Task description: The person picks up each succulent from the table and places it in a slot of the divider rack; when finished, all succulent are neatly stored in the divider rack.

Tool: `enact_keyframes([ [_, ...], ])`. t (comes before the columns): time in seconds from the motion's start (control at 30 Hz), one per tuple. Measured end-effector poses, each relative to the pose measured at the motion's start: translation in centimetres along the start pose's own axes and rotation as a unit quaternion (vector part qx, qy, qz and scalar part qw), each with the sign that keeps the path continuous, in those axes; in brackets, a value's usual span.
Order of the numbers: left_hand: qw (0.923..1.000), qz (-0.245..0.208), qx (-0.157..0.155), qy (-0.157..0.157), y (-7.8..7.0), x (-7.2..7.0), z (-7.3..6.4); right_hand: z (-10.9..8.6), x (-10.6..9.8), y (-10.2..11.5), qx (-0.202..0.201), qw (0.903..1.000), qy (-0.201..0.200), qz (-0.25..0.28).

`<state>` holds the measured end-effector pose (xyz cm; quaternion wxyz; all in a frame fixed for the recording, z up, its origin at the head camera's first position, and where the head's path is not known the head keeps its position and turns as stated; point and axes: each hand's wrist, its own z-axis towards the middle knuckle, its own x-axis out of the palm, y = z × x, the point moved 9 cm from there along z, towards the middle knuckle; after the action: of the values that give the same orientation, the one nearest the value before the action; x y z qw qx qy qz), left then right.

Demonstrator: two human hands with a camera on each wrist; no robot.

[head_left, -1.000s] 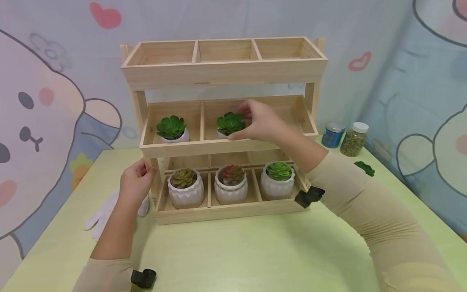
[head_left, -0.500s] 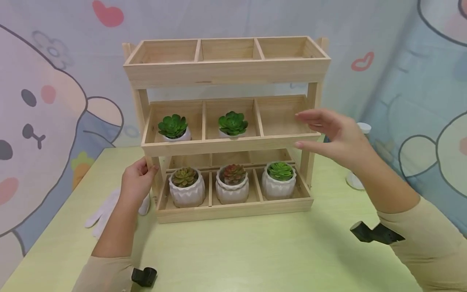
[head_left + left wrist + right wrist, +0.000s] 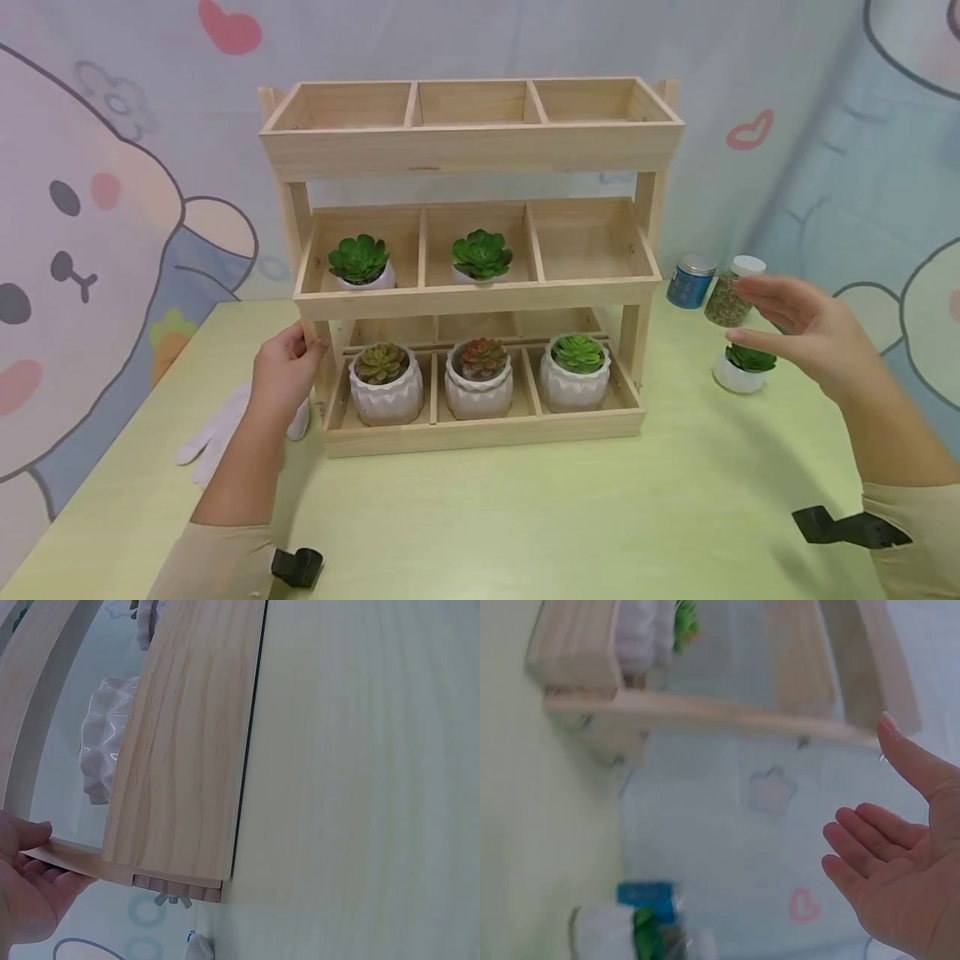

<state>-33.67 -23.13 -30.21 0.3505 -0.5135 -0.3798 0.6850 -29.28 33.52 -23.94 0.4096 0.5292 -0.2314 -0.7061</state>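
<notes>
A three-tier wooden plant stand (image 3: pixel 480 302) stands on the table. My left hand (image 3: pixel 285 371) grips its left upright, thumb in front, fingers behind, as the left wrist view also shows. My right hand (image 3: pixel 813 342) hangs at the right, fingers and thumb spread with nothing between them. Close by it, a green succulent in a white pot (image 3: pixel 740 377) stands on the table, its top partly behind the thumb. On the middle tier sit two dark green succulents, one left (image 3: pixel 360 260) and one centre (image 3: pixel 482 255). The bottom tier holds three succulents in scalloped white pots (image 3: pixel 480 392).
Behind the right-hand pot stand a blue jar (image 3: pixel 691 282) and a white-lidded jar of small grains (image 3: pixel 727 300), partly covered by my right hand. White gloves (image 3: pixel 217 433) lie left of the stand, partly behind my left forearm. A printed cloth (image 3: pixel 480 37) hangs behind.
My right hand has let go of the middle-tier centre succulent and swung right and down to beside the pot on the table. The left hand keeps its grip on the upright.
</notes>
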Motion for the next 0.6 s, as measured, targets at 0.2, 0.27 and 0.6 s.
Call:
enact_keyframes([
  [0.2,1.0,0.0,0.0,-0.001,0.0,-0.1,-0.1,0.4,-1.0,-5.8,0.091,0.9951,0.014,-0.036],
  [0.27,1.0,0.001,0.0,0.0,0.0,0.0,-0.1,0.4,-1.1,-7.7,0.118,0.9919,0.02,-0.044],
  [0.6,1.0,0.006,0.002,-0.004,0.0,0.1,-0.2,0.3,-0.4,-14.7,0.185,0.9777,0.077,-0.063],
])
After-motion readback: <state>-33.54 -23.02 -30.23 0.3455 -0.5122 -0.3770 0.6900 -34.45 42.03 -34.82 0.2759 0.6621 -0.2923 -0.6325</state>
